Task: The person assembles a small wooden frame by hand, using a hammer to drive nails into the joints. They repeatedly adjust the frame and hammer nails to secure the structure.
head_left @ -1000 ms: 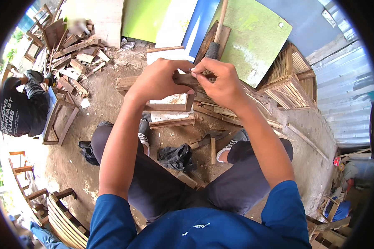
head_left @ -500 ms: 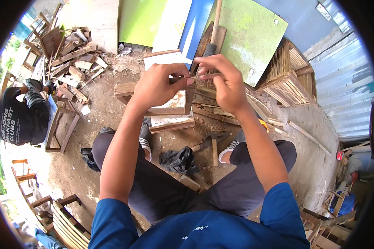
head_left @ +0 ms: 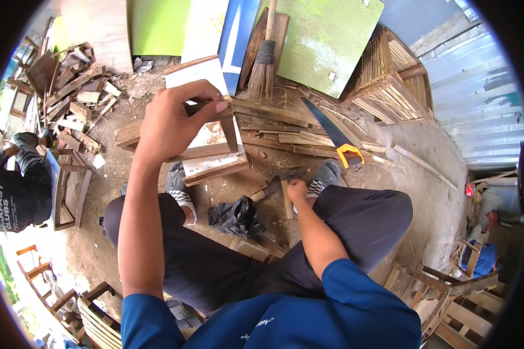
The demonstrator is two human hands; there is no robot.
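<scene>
My left hand point(head_left: 177, 119) is at the top corner of a small wooden frame point(head_left: 206, 152), thumb and forefinger pinched together. Whatever is between those fingertips is too small to make out. The frame rests on a white board with wooden edges point(head_left: 212, 168). Low between my feet, my right hand point(head_left: 297, 192) is closed at the wooden handle of a hammer point(head_left: 287, 200). The hammer's dark head is partly lost against other dark pieces on the ground.
A handsaw point(head_left: 332, 131) with a yellow-orange handle lies on wooden strips point(head_left: 291, 138) ahead right. A black plastic bag point(head_left: 237, 216) is between my feet. A broom point(head_left: 263, 70) leans against panels. Scrap wood point(head_left: 78, 87) is piled far left, near another person point(head_left: 17, 186). A slatted wooden piece point(head_left: 393, 87) stands right.
My right hand has left the frame's top and come down to the hammer by my right foot. My left hand stays pinched at the frame. The view has shifted right, revealing the saw.
</scene>
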